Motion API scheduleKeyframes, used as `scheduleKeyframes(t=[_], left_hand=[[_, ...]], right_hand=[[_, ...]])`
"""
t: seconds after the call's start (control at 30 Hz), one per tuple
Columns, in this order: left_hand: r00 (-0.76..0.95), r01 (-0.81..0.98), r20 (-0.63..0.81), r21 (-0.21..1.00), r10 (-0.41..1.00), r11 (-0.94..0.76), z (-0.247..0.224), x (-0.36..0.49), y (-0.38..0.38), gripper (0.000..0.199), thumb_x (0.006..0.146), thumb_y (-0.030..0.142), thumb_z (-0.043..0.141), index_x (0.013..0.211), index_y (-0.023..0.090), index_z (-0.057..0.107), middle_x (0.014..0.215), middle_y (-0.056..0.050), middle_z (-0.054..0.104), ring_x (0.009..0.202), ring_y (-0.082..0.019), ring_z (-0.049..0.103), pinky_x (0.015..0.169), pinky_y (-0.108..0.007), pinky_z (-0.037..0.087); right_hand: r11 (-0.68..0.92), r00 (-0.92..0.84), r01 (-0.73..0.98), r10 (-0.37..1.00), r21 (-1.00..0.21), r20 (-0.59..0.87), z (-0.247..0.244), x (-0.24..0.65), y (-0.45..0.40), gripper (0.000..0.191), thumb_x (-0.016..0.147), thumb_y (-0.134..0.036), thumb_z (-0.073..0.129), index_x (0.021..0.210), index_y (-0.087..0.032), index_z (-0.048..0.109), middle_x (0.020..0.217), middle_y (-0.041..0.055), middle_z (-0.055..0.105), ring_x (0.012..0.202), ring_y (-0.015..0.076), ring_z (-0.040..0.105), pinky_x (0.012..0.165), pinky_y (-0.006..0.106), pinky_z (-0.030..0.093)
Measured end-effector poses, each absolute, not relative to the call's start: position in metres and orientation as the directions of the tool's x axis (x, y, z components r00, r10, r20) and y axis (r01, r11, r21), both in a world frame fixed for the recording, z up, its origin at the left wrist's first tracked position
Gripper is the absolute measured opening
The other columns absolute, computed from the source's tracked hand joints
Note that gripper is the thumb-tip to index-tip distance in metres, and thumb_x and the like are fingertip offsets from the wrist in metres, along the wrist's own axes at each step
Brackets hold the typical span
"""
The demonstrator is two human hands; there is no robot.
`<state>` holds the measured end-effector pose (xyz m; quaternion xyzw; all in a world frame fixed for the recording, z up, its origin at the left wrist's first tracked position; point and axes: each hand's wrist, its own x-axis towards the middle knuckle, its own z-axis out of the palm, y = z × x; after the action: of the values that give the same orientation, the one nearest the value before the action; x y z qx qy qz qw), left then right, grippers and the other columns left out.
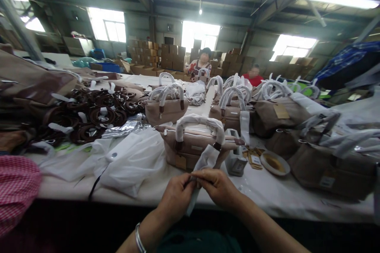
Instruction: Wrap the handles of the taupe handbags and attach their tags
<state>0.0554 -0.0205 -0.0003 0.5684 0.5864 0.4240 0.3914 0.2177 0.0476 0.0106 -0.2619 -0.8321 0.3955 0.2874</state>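
A taupe handbag (196, 148) stands upright on the table in front of me, its arched handles wrapped in white material. From the handle's right base a white wrapping strip (208, 157) hangs towards me. My left hand (175, 194) is closed with its fingertips pinching the strip. My right hand (219, 186) pinches the same strip just beside it, fingertips almost touching the left ones. The strip's loose end dangles below my hands. A brown paper tag (180, 162) hangs on the bag's front. Close to the bag's right side is a grey box-like object (236, 160).
Coiled brown straps (103, 115) are heaped at left, beside a white plastic bag (133, 162). More handbags (280, 112) crowd the right, near a round dish (274, 163) and small tags (253, 158). A co-worker's checked sleeve (18, 189) is at far left; two people sit beyond.
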Motion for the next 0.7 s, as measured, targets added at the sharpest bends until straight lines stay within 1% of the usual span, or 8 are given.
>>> scheduleKeyframes(t=[0.13,0.2,0.3,0.4,0.53,0.7], left_hand=[[-0.03,0.31,0.003,0.951,1.0,0.007,0.003,0.052,-0.019,0.028,0.087,0.032,0.051,0.079,0.014,0.07,0.074,-0.003,0.069,0.073,-0.019,0.059,0.064,-0.025,0.041],[-0.022,0.284,0.003,0.959,1.0,0.004,0.005,0.052,-0.018,0.028,0.086,0.033,0.052,0.08,0.014,0.072,0.076,-0.004,0.07,0.076,-0.02,0.06,0.066,-0.026,0.042],[0.006,0.229,0.007,0.973,1.0,-0.008,0.007,0.051,-0.016,0.028,0.085,0.034,0.055,0.084,0.014,0.073,0.081,-0.004,0.072,0.079,-0.021,0.062,0.07,-0.027,0.045],[0.034,0.201,0.011,0.979,0.999,-0.017,0.007,0.05,-0.016,0.029,0.085,0.034,0.055,0.089,0.014,0.074,0.083,-0.004,0.073,0.081,-0.021,0.062,0.071,-0.028,0.045],[0.052,0.219,0.011,0.975,0.999,-0.022,0.001,0.049,-0.016,0.027,0.087,0.032,0.053,0.087,0.013,0.073,0.082,-0.004,0.072,0.079,-0.02,0.061,0.07,-0.027,0.044],[0.076,0.275,0.056,0.959,0.996,-0.074,-0.003,0.05,-0.017,0.027,0.09,0.028,0.049,0.087,0.015,0.072,0.081,-0.002,0.07,0.078,-0.018,0.06,0.07,-0.025,0.043]], right_hand=[[0.552,-0.728,0.219,0.641,-0.804,0.242,0.019,0.216,0.049,0.027,0.092,-0.02,0.056,0.113,-0.022,0.073,0.097,0.0045,0.076,0.086,0.0177,0.069,0.078,0.026,0.054],[0.572,-0.741,0.236,0.629,-0.786,0.236,0.022,0.215,0.049,0.025,0.092,-0.02,0.056,0.11,-0.022,0.074,0.093,0.0032,0.076,0.082,0.0166,0.069,0.075,0.024,0.053],[0.624,-0.752,0.278,0.614,-0.73,0.239,0.025,0.215,0.049,0.024,0.093,-0.02,0.056,0.107,-0.022,0.075,0.089,0.0026,0.075,0.08,0.0162,0.067,0.072,0.023,0.051],[0.666,-0.751,0.337,0.616,-0.665,0.236,0.025,0.216,0.048,0.024,0.093,-0.02,0.057,0.109,-0.023,0.074,0.091,0.0032,0.075,0.082,0.0172,0.068,0.073,0.024,0.05],[0.687,-0.732,0.391,0.635,-0.612,0.245,0.023,0.216,0.048,0.026,0.093,-0.021,0.057,0.113,-0.024,0.073,0.095,0.005,0.076,0.085,0.0187,0.07,0.076,0.024,0.052],[0.657,-0.691,0.457,0.687,-0.599,0.227,0.019,0.217,0.048,0.026,0.092,-0.024,0.059,0.114,-0.025,0.073,0.103,0.0053,0.077,0.09,0.0211,0.072,0.079,0.026,0.054]])
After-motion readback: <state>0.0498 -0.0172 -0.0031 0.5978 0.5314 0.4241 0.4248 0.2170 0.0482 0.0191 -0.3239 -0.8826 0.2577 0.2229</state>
